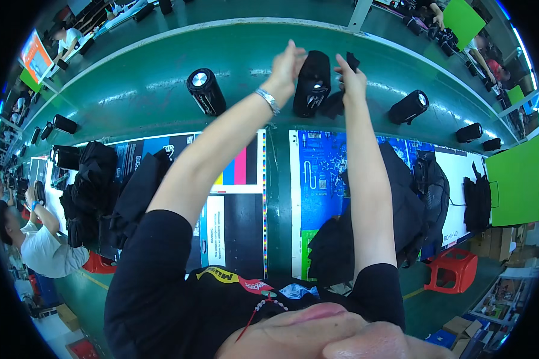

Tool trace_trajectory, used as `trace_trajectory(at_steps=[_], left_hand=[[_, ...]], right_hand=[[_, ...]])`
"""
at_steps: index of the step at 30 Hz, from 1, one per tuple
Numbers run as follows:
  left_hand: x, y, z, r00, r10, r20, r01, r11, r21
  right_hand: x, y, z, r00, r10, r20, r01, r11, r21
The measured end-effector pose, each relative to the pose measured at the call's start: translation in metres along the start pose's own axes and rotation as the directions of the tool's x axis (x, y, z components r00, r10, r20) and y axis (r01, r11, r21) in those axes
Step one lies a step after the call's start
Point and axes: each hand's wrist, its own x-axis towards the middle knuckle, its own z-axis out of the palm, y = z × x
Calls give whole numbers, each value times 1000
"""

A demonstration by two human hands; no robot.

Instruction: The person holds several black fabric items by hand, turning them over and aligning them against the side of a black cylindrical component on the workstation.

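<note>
A black cylindrical portable speaker [312, 84] stands on the green bench, between my two hands. Dark material covers its upper part. My left hand [288, 67] is just left of it, fingers stretched out and holding nothing. On the other side my right hand [352, 81] grips a piece of black cloth [353, 61], part of which shows above the fingers. More dark cloth [333, 106] hangs or lies beside the speaker's base; whether it is the same piece I cannot tell.
Other speakers stand along the bench: one on the left [206, 91], one on the right [409, 107]. Piles of black cloth lie at the left [90, 191] and right [395, 203] on printed sheets. A green panel [517, 179] and red stool [452, 270] are at right; a co-worker [45, 242] sits left.
</note>
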Motion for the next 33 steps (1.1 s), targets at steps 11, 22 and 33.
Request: trace_trajectory(at_steps=[11, 22, 33], left_hand=[[-3, -59, -8, 980, 76, 184, -73, 997, -25], [0, -82, 9, 985, 79, -152, -54, 986, 161], [-153, 26, -33, 902, 275, 334, -401, 821, 407]], right_hand=[[-22, 39, 27, 980, -198, 37, 169, 908, 383], [41, 76, -26, 962, -241, -126, 230, 968, -98], [-144, -52, -21, 883, 40, 467, -377, 652, 657]])
